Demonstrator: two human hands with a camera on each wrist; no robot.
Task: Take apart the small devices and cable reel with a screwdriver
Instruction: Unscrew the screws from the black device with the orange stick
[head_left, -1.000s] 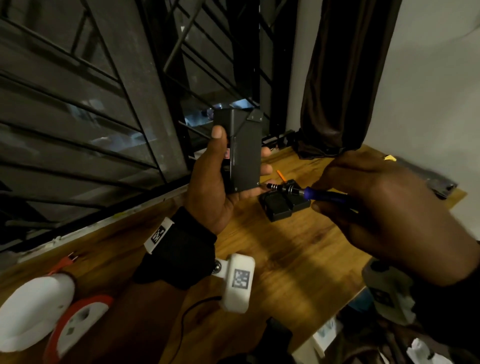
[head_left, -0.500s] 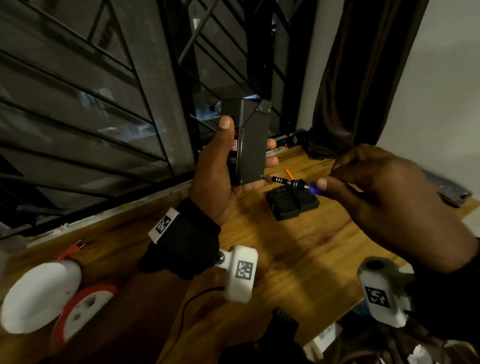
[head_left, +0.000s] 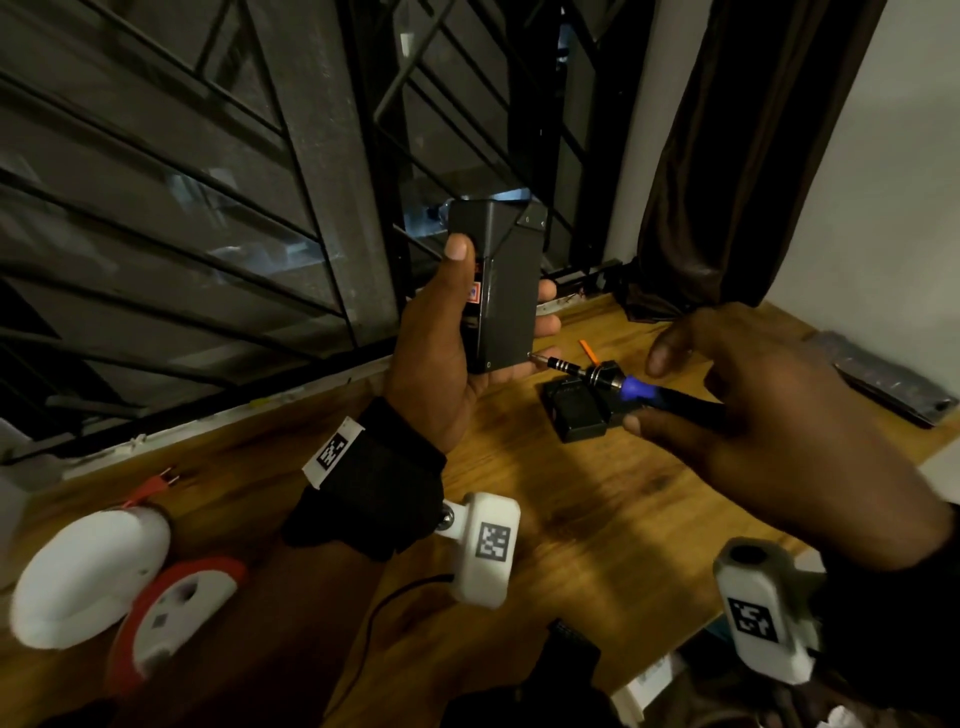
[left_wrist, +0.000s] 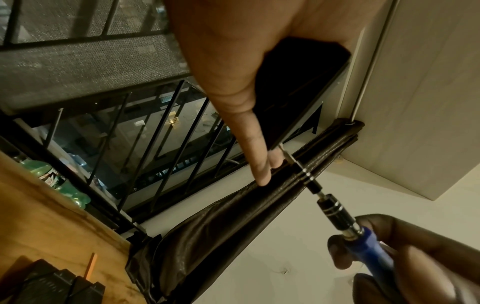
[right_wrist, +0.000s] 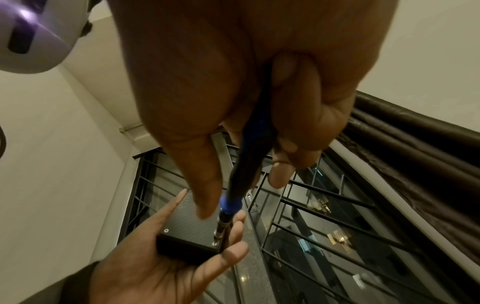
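Black box-shaped device stands upright in our left hand, lifted off the tabletop with its long axis running up and down, the thumb laid along one narrow side and the fingers wrapped against the other. The screw we want sits at the lower corner on the side facing our right hand, and the right wrist view shows a second screw at the neighbouring bottom corner. Our screwdriver lies nearly level, its bit touching that lower corner and its blue collar and dark handle reaching back to the right. The right fingers are curled round the handle, thumb below and forefinger lifted loose above it. So the tool's axis meets the device's long axis roughly crosswise, and we judge the coming turn depends on keeping the bit square in the screw head while the left hand braces against the push. Below the tool, a small black block rests on the tabletop. At our far left lie the white and red cable reel halves, well apart from both hands.
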